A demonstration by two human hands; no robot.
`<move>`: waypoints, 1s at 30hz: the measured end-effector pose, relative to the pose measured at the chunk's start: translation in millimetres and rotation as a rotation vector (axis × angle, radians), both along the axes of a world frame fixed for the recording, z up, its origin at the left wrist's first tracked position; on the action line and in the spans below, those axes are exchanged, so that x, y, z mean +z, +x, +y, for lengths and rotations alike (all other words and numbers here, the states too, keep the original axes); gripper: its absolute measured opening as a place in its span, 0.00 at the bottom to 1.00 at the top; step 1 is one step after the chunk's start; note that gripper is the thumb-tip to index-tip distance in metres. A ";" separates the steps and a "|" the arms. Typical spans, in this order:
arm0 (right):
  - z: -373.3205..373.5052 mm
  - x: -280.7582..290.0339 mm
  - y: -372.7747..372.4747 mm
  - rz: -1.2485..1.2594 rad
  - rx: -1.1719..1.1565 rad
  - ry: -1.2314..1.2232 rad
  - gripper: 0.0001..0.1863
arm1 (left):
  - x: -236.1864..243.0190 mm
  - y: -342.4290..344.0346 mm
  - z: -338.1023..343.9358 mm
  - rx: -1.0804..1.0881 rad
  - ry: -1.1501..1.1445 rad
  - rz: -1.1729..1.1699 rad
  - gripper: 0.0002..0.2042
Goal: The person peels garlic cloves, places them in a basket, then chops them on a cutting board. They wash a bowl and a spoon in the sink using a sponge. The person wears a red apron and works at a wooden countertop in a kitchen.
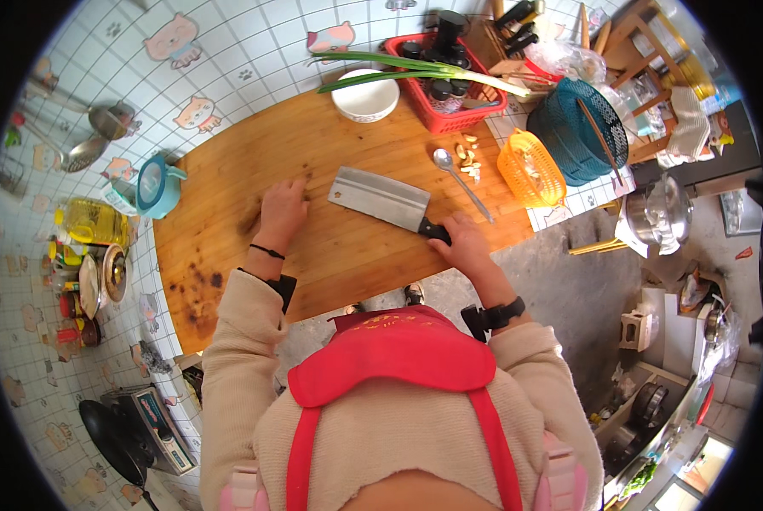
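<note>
A cleaver (380, 198) with a broad steel blade and black handle lies flat on the wooden board (220, 183). At the handle's end is my right hand (464, 244), its fingers closed round it. My left hand (283, 209) rests on the board to the left of the blade, apart from it, with nothing seen in it. Beyond the right hand lie a metal spoon (462, 185) and several garlic cloves (467, 153). A white bowl (365, 97) stands at the board's far edge, with green onions (407, 66) reaching over it from a red basket (450, 118).
A yellow basket (531, 169) and a teal basket (576, 132) stand to the right. At the far left are a blue lidded container (157, 186) and an oil bottle (94, 221). A black pan (113, 439) and a scale (160, 426) sit at lower left.
</note>
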State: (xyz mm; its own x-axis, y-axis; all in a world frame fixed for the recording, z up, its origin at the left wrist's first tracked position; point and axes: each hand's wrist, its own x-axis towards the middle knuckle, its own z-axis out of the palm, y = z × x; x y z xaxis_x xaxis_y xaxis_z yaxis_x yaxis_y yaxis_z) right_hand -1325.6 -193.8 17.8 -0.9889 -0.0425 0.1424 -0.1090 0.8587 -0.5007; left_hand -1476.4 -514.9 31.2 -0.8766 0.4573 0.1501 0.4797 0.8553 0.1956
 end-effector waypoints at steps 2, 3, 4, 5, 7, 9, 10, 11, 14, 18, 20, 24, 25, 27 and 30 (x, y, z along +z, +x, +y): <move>6.9 1.3 3.3 0.026 0.015 -0.090 0.16 | -7.1 -2.4 16.2 0.010 -0.054 -0.007 0.12; 11.2 1.8 5.3 0.038 0.026 -0.135 0.16 | -9.4 -2.4 20.3 0.007 -0.038 0.032 0.11; 16.5 2.4 7.4 0.024 0.030 -0.213 0.15 | -11.3 -1.7 24.0 0.034 -0.064 0.009 0.10; 21.7 2.9 9.4 0.034 0.013 -0.253 0.14 | -12.7 -1.0 28.1 0.014 0.013 -0.001 0.10; 31.3 3.6 11.7 0.055 -0.020 -0.340 0.12 | -13.7 2.2 37.2 0.034 0.084 -0.130 0.10; 40.9 3.8 10.2 0.133 -0.014 -0.305 0.09 | -15.1 6.3 53.4 0.023 0.182 -0.128 0.11; 45.0 3.7 9.1 0.162 -0.021 -0.296 0.08 | -15.2 7.9 61.9 0.014 0.236 -0.126 0.11; 48.0 3.6 8.0 0.180 -0.017 -0.295 0.08 | -14.1 8.1 70.1 0.032 0.222 -0.061 0.11; 54.5 2.7 5.6 0.206 -0.022 -0.300 0.06 | -11.8 5.5 92.8 0.070 0.175 0.057 0.11; 58.8 0.5 7.1 0.212 0.032 -0.297 0.05 | -8.7 -17.2 122.2 0.027 0.061 0.063 0.13; 61.0 -0.7 10.5 0.203 0.060 -0.299 0.05 | -7.8 -25.4 137.5 -0.009 0.002 0.063 0.12; 68.5 -1.6 21.5 0.195 0.056 -0.313 0.05 | -4.9 -34.0 181.2 -0.199 0.110 0.092 0.10; 70.2 -1.5 24.5 0.198 0.050 -0.325 0.05 | -4.2 -34.8 194.8 -0.277 0.188 0.096 0.10; 75.5 -1.1 29.8 0.206 0.039 -0.357 0.06 | -4.9 -34.0 225.0 -0.392 0.219 -0.053 0.10; 82.6 -0.8 37.6 0.206 0.006 -0.389 0.06 | -9.6 -36.4 269.1 -0.502 0.215 -0.194 0.12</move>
